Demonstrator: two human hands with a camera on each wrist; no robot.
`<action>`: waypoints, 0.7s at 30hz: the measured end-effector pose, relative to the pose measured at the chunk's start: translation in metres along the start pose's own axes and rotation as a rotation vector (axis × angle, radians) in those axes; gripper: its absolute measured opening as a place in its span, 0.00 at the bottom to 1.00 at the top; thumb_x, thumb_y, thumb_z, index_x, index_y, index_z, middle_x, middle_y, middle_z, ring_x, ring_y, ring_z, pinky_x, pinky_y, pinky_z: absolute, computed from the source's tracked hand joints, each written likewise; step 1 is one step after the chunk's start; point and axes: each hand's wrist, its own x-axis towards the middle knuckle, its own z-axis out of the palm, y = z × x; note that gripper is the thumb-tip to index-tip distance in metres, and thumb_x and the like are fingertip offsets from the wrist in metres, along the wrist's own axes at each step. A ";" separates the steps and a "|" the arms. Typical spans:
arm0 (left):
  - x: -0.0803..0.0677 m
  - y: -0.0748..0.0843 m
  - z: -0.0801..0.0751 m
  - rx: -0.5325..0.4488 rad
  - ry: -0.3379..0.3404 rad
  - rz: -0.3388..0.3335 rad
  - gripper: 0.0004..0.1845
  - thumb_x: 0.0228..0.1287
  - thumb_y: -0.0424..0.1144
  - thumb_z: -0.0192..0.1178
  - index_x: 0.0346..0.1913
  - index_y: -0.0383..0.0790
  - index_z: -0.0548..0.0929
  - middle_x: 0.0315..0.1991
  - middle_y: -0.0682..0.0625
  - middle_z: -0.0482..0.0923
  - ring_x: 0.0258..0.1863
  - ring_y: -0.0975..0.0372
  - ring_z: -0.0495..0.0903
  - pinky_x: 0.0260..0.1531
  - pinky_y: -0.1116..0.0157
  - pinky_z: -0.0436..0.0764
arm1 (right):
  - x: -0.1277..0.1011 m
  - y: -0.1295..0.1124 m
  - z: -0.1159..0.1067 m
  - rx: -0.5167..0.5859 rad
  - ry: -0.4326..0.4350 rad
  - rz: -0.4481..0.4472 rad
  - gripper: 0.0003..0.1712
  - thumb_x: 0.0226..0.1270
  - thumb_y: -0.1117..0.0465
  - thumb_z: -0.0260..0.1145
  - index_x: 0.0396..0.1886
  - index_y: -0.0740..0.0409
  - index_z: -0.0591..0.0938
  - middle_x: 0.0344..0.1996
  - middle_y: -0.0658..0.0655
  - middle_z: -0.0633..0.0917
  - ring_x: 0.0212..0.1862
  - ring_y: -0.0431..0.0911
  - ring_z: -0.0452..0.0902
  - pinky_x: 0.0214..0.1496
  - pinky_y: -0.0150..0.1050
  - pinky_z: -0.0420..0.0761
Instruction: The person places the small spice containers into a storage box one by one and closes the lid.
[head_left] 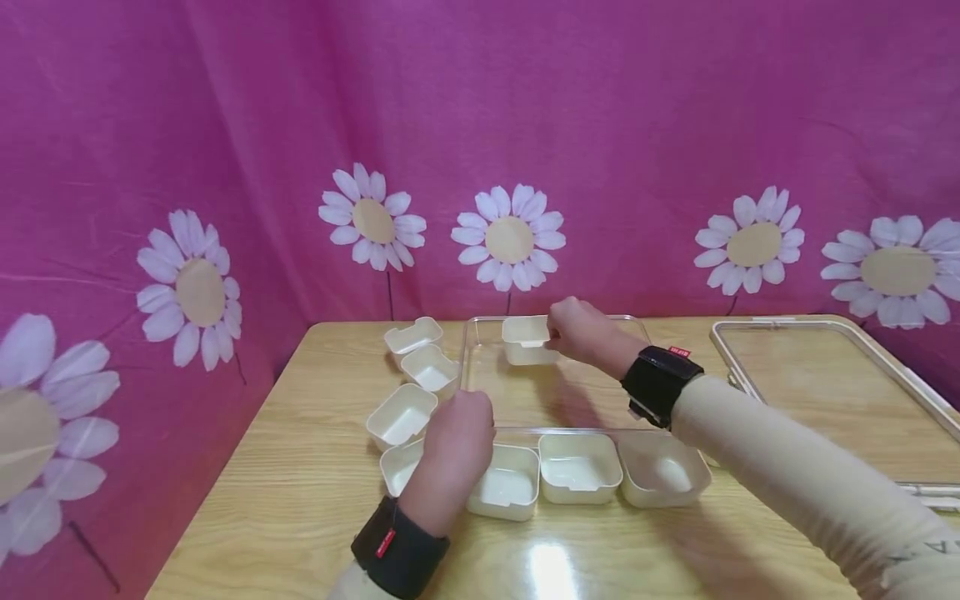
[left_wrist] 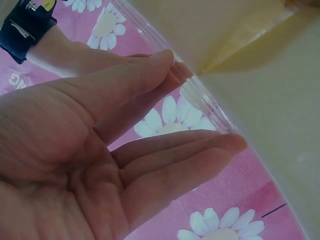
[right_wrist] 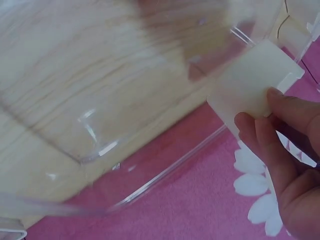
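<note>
A small cream box (head_left: 529, 353) hangs over the back of a large clear plastic bin (head_left: 570, 430). My right hand (head_left: 588, 335) pinches that box by its side wall; the right wrist view shows thumb and fingertips on the cream box (right_wrist: 245, 82) at its rim. At the bin's front left corner is my left hand (head_left: 461, 429). In the left wrist view the left hand (left_wrist: 100, 135) pinches the clear rim (left_wrist: 145, 32) between thumb and index finger, while the other fingers stretch out beside it.
Several more cream boxes stand around the bin: some in a row along its front, such as one box (head_left: 580, 471), others down its left side, such as another (head_left: 401, 414). A clear lid with a pale frame (head_left: 840, 323) lies at the right. Behind the table hangs a pink flowered cloth (head_left: 600, 125).
</note>
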 end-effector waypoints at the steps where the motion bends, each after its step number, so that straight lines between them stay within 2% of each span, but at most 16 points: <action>1: 0.000 0.001 0.001 -0.001 -0.002 0.003 0.09 0.60 0.32 0.71 0.25 0.36 0.83 0.26 0.43 0.84 0.25 0.52 0.84 0.24 0.57 0.83 | 0.000 0.001 0.002 0.001 -0.002 0.001 0.10 0.60 0.65 0.77 0.22 0.63 0.86 0.19 0.52 0.82 0.25 0.44 0.75 0.32 0.39 0.80; 8: 0.001 0.004 0.001 0.001 -0.028 -0.005 0.08 0.60 0.32 0.71 0.26 0.36 0.84 0.26 0.43 0.84 0.26 0.52 0.84 0.25 0.57 0.83 | 0.001 0.004 0.014 -0.005 -0.034 0.014 0.10 0.60 0.67 0.75 0.24 0.64 0.83 0.19 0.54 0.80 0.24 0.46 0.73 0.31 0.39 0.79; 15: 0.000 0.005 -0.002 0.031 -0.037 -0.021 0.07 0.60 0.33 0.71 0.27 0.37 0.85 0.27 0.43 0.84 0.27 0.52 0.85 0.26 0.57 0.83 | 0.004 0.008 0.019 -0.041 -0.018 0.005 0.11 0.58 0.69 0.75 0.22 0.64 0.81 0.19 0.55 0.80 0.25 0.47 0.76 0.32 0.42 0.81; 21: -0.002 0.005 -0.001 0.014 -0.036 -0.020 0.07 0.59 0.33 0.72 0.26 0.37 0.85 0.25 0.44 0.84 0.25 0.53 0.84 0.25 0.57 0.82 | 0.005 0.011 0.020 -0.037 -0.020 0.005 0.12 0.59 0.67 0.75 0.21 0.63 0.80 0.19 0.54 0.79 0.25 0.47 0.76 0.31 0.42 0.80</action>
